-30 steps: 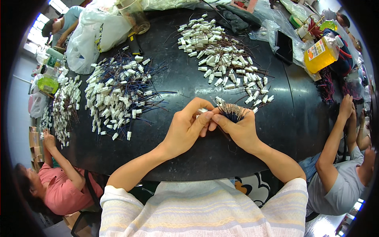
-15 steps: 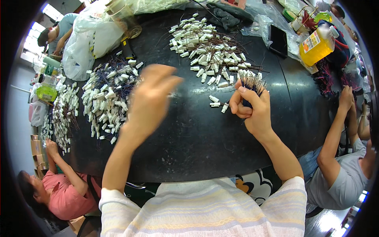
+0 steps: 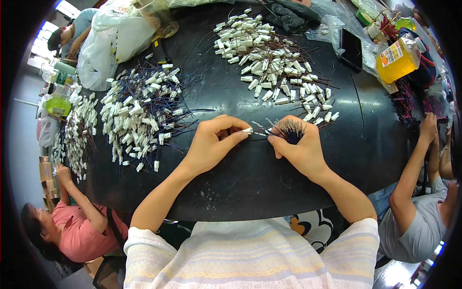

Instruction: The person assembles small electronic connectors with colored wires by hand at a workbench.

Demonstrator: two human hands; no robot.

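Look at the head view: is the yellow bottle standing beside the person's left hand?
No: the yellow bottle lies at the table's far right, well away from the left hand, which pinches a white connector.

Glossy black table (image 3: pixel 250 178); white plastic connectors (image 3: pixel 139 115).

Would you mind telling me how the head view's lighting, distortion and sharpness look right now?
Head view: fisheye bends the black table edge, dark vignette around the rim; soft glare on the tabletop; the left hand and right hand sharp, white connector clear; window at upper left blown out.
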